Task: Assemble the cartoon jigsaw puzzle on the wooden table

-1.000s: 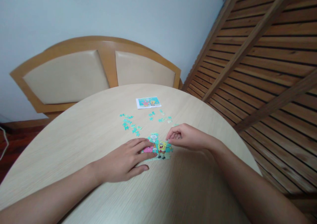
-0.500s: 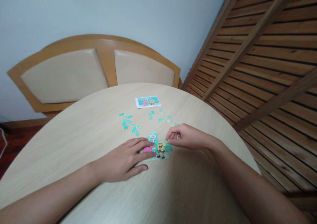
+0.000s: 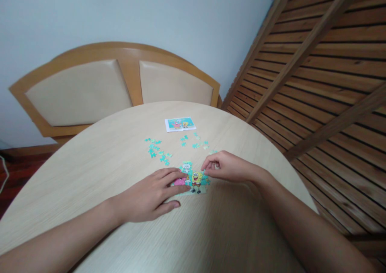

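Note:
A partly joined jigsaw puzzle [image 3: 196, 178] lies flat on the table, with a yellow sponge character, a pale teal character and a pink one on a teal ground. My left hand [image 3: 150, 194] rests on its left part with the fingers stretched out and apart, covering some of the pink figure. At the puzzle's upper right edge, my right hand [image 3: 221, 165] is closed in a pinch, thumb against forefinger. A small teal puzzle piece appears to be at those fingertips, mostly hidden by them.
Loose puzzle pieces [image 3: 152, 153] lie in a group left of the puzzle's top. More pieces [image 3: 200, 145] are scattered behind the puzzle. A printed picture card [image 3: 181, 124] lies farther back. Beyond the round table [image 3: 90, 152] stand a padded chair back [image 3: 135, 80] and wooden slats [image 3: 316, 64].
Almost nothing differs. The fingertips of my right hand have shifted very slightly at the puzzle's edge; my left hand stays where it was.

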`<action>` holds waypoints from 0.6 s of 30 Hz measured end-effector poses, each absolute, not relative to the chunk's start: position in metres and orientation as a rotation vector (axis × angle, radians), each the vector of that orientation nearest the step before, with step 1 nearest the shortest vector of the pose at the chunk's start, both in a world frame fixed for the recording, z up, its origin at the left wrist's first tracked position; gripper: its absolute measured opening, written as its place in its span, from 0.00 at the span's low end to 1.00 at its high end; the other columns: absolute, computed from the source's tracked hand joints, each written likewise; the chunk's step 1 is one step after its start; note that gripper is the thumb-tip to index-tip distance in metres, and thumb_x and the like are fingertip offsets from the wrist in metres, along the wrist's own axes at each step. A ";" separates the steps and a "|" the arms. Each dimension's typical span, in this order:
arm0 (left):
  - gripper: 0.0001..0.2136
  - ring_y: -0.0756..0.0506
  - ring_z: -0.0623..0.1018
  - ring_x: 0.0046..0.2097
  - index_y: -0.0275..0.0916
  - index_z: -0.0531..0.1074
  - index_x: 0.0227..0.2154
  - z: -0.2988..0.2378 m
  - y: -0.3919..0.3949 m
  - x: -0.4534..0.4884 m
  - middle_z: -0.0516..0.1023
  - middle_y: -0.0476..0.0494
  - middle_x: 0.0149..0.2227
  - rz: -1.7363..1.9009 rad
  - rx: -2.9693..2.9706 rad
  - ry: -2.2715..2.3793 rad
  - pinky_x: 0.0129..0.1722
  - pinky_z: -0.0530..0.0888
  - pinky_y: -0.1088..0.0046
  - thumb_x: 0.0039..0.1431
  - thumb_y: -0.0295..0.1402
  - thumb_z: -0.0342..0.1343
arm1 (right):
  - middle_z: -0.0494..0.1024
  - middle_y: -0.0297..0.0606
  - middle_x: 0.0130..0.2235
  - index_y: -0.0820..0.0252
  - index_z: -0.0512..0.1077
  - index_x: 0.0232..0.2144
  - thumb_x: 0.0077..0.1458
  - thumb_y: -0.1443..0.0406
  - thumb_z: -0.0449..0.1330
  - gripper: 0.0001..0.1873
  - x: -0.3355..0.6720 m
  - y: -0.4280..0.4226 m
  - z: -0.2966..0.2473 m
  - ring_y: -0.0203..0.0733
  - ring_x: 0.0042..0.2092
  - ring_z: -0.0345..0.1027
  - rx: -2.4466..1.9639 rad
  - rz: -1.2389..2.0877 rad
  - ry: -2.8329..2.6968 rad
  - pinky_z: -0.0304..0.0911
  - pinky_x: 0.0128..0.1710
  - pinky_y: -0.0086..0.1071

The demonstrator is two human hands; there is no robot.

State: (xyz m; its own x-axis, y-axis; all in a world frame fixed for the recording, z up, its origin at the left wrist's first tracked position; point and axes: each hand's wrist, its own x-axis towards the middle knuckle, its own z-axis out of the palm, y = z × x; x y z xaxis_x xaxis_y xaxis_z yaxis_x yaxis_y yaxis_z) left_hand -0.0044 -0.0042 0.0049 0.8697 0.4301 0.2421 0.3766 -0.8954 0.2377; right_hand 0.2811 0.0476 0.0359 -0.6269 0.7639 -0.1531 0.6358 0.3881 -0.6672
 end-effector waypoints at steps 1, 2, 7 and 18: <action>0.20 0.36 0.67 0.62 0.44 0.64 0.62 0.005 -0.004 -0.004 0.68 0.36 0.61 0.427 2.861 0.623 0.62 0.67 0.51 0.70 0.38 0.52 | 0.80 0.37 0.31 0.62 0.81 0.38 0.55 0.61 0.62 0.13 0.281 0.048 0.036 0.38 0.32 0.70 -1.257 1.061 -2.464 0.61 0.32 0.28; 0.20 0.36 0.67 0.62 0.43 0.64 0.62 0.005 -0.004 -0.004 0.68 0.36 0.61 0.416 2.864 0.625 0.62 0.67 0.51 0.70 0.38 0.52 | 0.80 0.37 0.31 0.62 0.81 0.38 0.55 0.61 0.62 0.13 0.282 0.048 0.035 0.38 0.32 0.70 -1.255 1.060 -2.465 0.61 0.32 0.28; 0.20 0.35 0.67 0.62 0.43 0.64 0.62 0.006 -0.004 -0.003 0.68 0.35 0.61 0.396 2.871 0.627 0.62 0.67 0.51 0.70 0.38 0.52 | 0.80 0.37 0.31 0.63 0.81 0.38 0.55 0.61 0.62 0.13 0.282 0.049 0.035 0.38 0.32 0.69 -1.261 1.063 -2.462 0.61 0.31 0.28; 0.20 0.36 0.68 0.62 0.44 0.64 0.62 0.006 -0.004 -0.004 0.68 0.36 0.61 0.427 2.855 0.621 0.62 0.67 0.51 0.69 0.38 0.53 | 0.80 0.37 0.30 0.62 0.81 0.38 0.55 0.61 0.62 0.13 0.283 0.049 0.032 0.38 0.32 0.70 -1.251 1.058 -2.468 0.61 0.31 0.28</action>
State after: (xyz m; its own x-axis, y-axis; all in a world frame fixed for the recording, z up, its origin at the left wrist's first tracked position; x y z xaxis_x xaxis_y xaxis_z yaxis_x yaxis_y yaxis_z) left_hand -0.0044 -0.0041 0.0057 0.8708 0.4305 0.2374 0.3763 -0.8944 0.2418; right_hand 0.2828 0.0493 0.0324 -0.6303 0.7617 -0.1502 0.6341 0.3933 -0.6658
